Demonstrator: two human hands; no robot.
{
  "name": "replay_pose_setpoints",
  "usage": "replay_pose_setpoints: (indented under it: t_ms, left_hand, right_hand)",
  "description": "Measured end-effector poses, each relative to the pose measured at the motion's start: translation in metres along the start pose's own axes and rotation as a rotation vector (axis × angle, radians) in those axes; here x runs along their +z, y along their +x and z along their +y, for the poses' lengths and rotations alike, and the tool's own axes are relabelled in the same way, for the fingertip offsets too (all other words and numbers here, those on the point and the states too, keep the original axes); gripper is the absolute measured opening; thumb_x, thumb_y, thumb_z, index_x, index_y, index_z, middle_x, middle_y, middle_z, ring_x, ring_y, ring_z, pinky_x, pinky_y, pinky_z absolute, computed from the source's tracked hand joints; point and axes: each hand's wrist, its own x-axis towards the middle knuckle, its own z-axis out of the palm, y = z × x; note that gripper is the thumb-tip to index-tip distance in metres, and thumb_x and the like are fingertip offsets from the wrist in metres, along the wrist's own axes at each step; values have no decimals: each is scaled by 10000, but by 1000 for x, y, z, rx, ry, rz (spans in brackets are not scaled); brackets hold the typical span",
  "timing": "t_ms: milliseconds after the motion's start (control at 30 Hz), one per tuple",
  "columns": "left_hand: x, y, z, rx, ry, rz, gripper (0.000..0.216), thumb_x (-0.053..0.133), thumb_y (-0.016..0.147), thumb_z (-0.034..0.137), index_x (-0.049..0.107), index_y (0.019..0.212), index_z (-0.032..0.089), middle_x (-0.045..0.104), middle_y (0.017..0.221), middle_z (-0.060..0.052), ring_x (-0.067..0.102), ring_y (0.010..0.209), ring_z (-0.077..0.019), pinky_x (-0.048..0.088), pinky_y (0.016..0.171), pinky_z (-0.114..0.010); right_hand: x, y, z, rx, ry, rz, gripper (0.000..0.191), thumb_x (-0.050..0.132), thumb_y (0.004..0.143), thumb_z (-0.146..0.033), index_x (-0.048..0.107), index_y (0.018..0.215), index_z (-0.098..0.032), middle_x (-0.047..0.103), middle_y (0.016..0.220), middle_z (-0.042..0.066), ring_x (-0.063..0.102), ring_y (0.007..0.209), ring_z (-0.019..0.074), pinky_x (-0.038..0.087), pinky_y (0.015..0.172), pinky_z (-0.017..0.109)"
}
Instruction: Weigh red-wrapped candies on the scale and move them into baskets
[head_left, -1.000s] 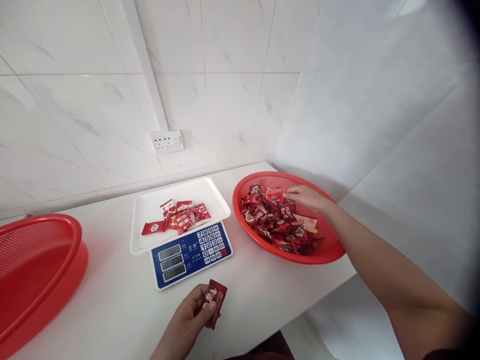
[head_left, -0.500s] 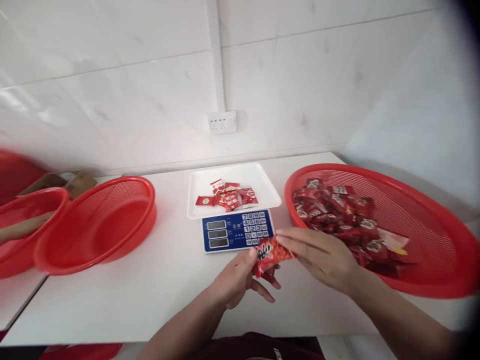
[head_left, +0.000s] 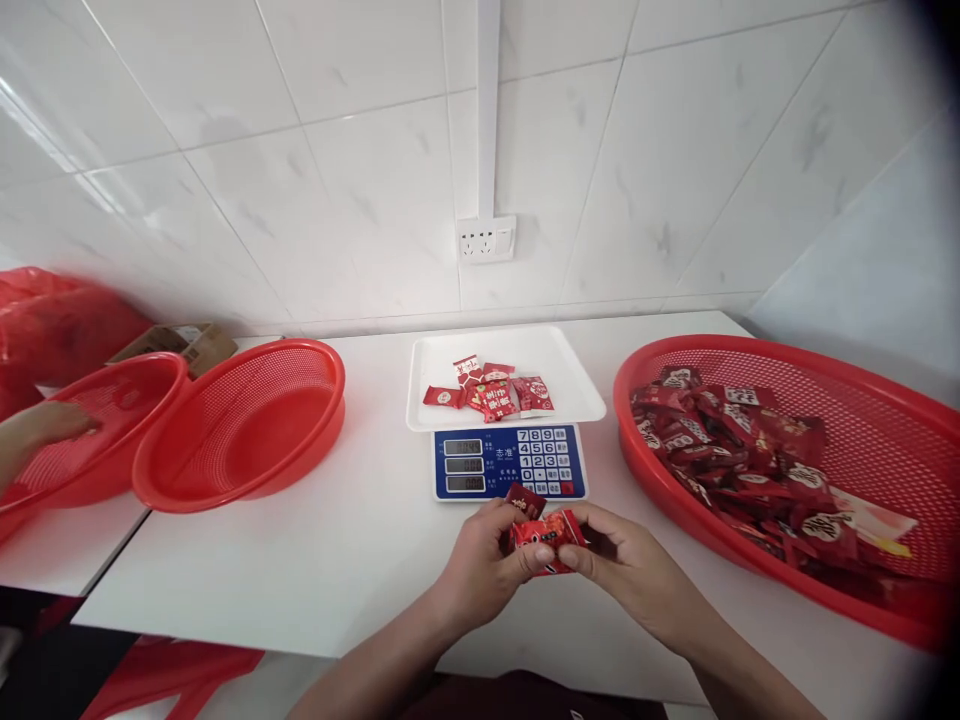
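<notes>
Both my hands meet in front of the scale (head_left: 510, 462). My left hand (head_left: 480, 560) and my right hand (head_left: 626, 565) pinch the same red candy packet (head_left: 541, 528) between their fingers; a second dark red packet (head_left: 525, 500) sticks up behind it in my left hand. The scale's white tray (head_left: 574, 375) carries several red wrapped candies (head_left: 491, 392). On my right a big red mesh basket (head_left: 885, 400) holds a heap of the same red packets (head_left: 735, 440).
Two empty red mesh baskets sit to the left, one near the scale (head_left: 247, 425), one further left (head_left: 112, 420) on a neighbouring table. Another person's hand (head_left: 41, 425) rests in that far one. A cardboard box (head_left: 180, 342), a red bag (head_left: 52, 320) and a wall socket (head_left: 486, 240) lie behind.
My right hand left the candy basket with a packet and joined my left hand in front of the scale. My head turned left, so the left baskets and another person's hand appeared.
</notes>
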Motion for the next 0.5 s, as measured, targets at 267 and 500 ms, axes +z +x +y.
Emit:
replay_pose_setpoints:
  t_ms: [267, 500]
  left_hand:
    - [-2, -9, -12, 64, 22, -50, 535, 500, 753, 667, 595, 661, 148, 513, 763, -41, 473, 700, -153, 378, 633, -254]
    - [-1, -13, -11, 123, -44, -26, 516, 321, 916, 526, 561, 670, 141, 502, 771, -53, 471, 706, -144, 399, 653, -262]
  right_hand:
    - [5, -1, 11, 50, 56, -50, 281, 592, 800, -442, 628, 883, -176, 601, 772, 24, 549, 724, 154, 459, 689, 286]
    - [10, 4, 22, 24, 175, -31, 317, 625, 757, -479, 573, 733, -168, 532, 625, -12, 489, 601, 117, 416, 596, 269]
